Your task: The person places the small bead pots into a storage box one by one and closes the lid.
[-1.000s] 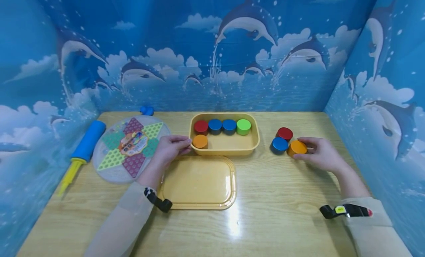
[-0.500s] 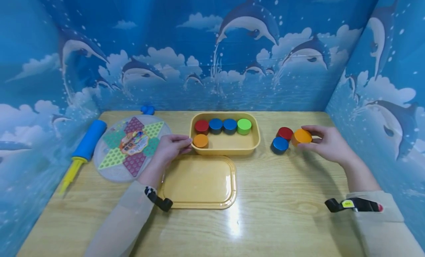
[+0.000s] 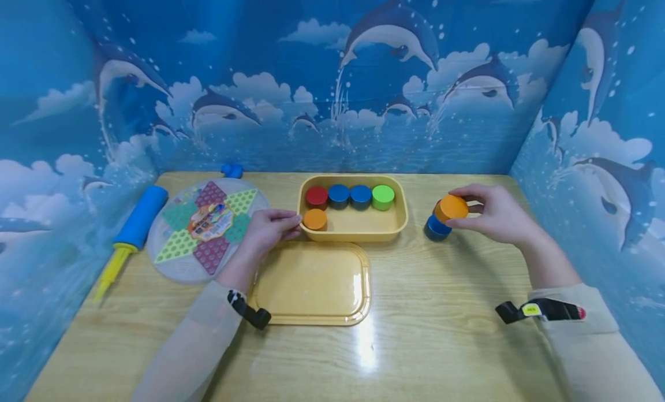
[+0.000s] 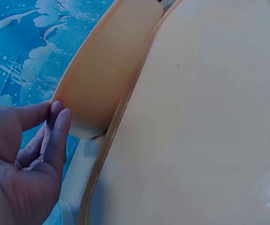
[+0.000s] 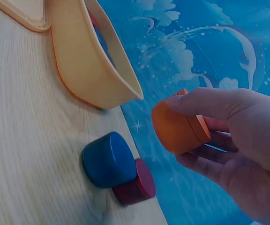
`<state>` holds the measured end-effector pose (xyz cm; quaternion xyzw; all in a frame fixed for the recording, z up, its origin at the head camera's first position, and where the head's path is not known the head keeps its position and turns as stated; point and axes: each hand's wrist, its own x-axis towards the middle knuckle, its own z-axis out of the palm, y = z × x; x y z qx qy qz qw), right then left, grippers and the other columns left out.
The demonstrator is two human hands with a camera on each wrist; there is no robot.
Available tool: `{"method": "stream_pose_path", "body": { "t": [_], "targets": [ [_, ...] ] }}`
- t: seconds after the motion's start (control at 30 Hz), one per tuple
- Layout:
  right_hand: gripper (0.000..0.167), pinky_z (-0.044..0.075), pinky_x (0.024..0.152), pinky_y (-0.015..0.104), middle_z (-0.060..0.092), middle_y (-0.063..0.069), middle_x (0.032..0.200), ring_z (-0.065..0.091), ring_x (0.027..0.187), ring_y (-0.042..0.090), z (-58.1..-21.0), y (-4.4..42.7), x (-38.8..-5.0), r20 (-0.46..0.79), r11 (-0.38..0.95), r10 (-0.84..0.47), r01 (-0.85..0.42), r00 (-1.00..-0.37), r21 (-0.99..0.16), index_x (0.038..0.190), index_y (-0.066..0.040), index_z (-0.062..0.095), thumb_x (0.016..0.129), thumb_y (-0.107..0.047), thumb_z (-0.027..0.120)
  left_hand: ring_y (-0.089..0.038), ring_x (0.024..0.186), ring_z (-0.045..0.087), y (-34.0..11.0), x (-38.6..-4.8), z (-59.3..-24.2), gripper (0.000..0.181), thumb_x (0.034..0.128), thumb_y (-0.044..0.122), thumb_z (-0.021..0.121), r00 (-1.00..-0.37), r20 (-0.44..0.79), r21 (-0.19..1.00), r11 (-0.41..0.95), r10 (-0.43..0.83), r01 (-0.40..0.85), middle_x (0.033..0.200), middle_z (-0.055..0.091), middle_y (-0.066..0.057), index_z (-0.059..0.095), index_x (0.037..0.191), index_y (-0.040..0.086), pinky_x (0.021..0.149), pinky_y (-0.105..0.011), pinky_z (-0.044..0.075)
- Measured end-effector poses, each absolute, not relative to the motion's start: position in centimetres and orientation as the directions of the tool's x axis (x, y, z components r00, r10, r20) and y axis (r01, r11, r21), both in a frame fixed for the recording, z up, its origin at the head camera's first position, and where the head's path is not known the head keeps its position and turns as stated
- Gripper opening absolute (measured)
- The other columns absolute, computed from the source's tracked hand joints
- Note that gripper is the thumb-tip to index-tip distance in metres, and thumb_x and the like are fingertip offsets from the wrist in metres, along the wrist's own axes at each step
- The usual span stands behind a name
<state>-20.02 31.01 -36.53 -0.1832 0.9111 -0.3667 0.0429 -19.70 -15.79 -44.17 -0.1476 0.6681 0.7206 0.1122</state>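
Note:
My right hand grips an orange cylinder, short and with a seam round it, lifted off the table. Below it stand a blue cylinder and a dark red cylinder, touching each other; in the head view the orange one partly hides both. My left hand pinches the left end of a yellow box by its rim, thumb and fingers on the wall. Inside the box are a red cylinder, two blue cylinders, a green cylinder and another orange cylinder.
A yellow lid lies flat in front of the box. To the left are a round star-patterned game board, a blue and yellow pump and a small blue object. Dolphin-printed curtains border the table.
My right hand has raised the orange cylinder off the table, first up and slightly right, then left over the red and blue ones. My left hand stays at the box.

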Motion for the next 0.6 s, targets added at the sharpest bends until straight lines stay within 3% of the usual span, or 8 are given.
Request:
{"method": "stream_pose_path", "body": {
  "t": [0.37,0.6],
  "targets": [
    [0.062,0.062,0.086,0.021,0.063,0.022,0.134,0.069,0.112,0.037,-35.3,27.2,-21.2,0.007,0.636,-0.436,-0.313,-0.900,-0.705,0.143,0.005,0.060,0.090,-0.013,0.088,-0.020,0.084,0.075,-15.8,-20.0,-44.2,0.033,0.0998,0.003,0.074,-0.925,-0.378,0.924,-0.076,-0.046,-0.374,0.103,0.073,-0.018,0.067,0.129,-0.010,0.083,-0.034,0.066],
    [0.063,0.061,0.099,0.051,0.064,0.019,0.137,0.064,0.121,0.034,-35.4,24.7,-22.2,0.016,0.604,-0.478,-0.341,-0.878,-0.721,0.143,0.003,0.061,0.089,-0.013,0.089,-0.021,0.087,0.075,-15.7,-19.8,-44.0,0.032,0.1002,0.004,0.074,-0.922,-0.383,0.923,-0.063,-0.053,-0.380,0.109,0.072,-0.020,0.068,0.129,-0.008,0.085,-0.034,0.066]
  ]
}}
